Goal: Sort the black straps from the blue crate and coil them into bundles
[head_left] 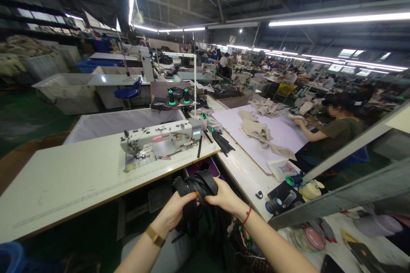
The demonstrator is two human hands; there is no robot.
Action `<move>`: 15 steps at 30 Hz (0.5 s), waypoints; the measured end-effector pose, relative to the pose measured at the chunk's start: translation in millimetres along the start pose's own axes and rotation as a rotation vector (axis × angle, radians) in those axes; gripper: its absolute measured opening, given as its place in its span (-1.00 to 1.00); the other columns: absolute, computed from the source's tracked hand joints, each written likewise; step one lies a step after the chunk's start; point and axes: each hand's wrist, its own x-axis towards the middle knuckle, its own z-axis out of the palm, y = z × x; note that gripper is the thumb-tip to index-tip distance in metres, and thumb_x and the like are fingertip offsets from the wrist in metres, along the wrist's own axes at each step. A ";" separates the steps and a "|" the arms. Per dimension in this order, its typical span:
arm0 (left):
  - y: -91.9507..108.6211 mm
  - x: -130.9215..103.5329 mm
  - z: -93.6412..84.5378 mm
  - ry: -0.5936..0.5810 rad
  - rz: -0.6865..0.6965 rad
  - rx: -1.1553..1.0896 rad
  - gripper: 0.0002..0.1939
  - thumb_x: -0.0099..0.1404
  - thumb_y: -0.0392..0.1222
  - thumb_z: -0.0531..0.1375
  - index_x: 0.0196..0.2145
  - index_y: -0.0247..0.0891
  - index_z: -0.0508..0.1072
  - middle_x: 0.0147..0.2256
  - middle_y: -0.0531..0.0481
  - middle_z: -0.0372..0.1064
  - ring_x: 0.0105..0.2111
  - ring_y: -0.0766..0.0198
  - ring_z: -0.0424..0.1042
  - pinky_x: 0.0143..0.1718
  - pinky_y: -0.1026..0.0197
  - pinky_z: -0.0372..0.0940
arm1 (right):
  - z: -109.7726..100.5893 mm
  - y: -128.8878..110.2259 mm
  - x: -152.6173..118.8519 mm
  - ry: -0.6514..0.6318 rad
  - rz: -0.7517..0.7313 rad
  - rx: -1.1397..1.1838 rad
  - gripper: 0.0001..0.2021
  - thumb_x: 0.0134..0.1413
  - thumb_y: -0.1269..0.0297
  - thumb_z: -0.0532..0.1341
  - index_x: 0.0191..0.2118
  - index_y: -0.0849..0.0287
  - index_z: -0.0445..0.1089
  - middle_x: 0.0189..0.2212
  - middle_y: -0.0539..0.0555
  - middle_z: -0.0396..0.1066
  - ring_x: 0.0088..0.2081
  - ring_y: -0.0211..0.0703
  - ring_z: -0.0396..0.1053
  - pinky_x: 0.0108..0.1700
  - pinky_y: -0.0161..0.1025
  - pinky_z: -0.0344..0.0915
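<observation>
Both forearms rise from the bottom edge, and the left hand (174,212), with a gold watch at its wrist, meets the right hand (224,198), which wears a red cord bracelet. Between them sits a bundle of black straps (195,185): the left fingers are curled shut around its underside, the right fingers closed over its right end, and loose strap ends hang down below the hands in front of the white sewing table (73,179). Just beyond, on that table, stands a white sewing machine (163,136), with more black strips (222,140) lying near its right end. Further right, tan fabric pieces (256,130) lie on a pale purple worktop (285,132), where a seated person's arm (307,132) reaches across. Behind the machine, two green thread cones (178,96) stand upright on a stand.
</observation>
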 end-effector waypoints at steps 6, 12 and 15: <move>2.0 -1.5 3.6 0.067 -0.078 -0.059 -0.74 0.09 -0.28 0.25 -0.22 -0.37 0.44 -0.32 -0.16 0.50 -0.33 0.16 0.49 -0.27 0.15 0.39 | -2.5 -6.2 -2.4 -0.038 0.009 0.184 -0.58 -0.25 0.43 0.27 -0.13 0.20 0.30 -0.23 0.04 0.42 -0.26 -0.16 0.38 -0.17 -0.18 0.33; -5.1 -5.5 -2.9 0.105 -0.106 -0.169 -0.77 0.07 -0.26 0.28 -0.28 -0.38 0.43 -0.35 -0.17 0.48 -0.29 0.09 0.49 -0.16 0.02 0.38 | -9.3 -2.4 -13.1 -0.085 0.196 0.404 -0.61 -0.23 0.36 0.29 -0.17 0.20 0.27 -0.38 -0.02 0.42 -0.47 -0.24 0.39 -0.35 -0.22 0.37; -7.5 -10.3 -16.2 0.151 -0.108 -0.201 -0.77 0.06 -0.25 0.30 -0.30 -0.36 0.43 -0.41 -0.07 0.43 -0.44 0.27 0.44 -0.21 0.04 0.40 | -19.9 -0.3 -30.9 -0.044 0.235 0.437 -0.60 -0.22 0.32 0.31 -0.16 0.19 0.26 -0.43 -0.03 0.41 -0.47 -0.22 0.39 -0.39 -0.25 0.36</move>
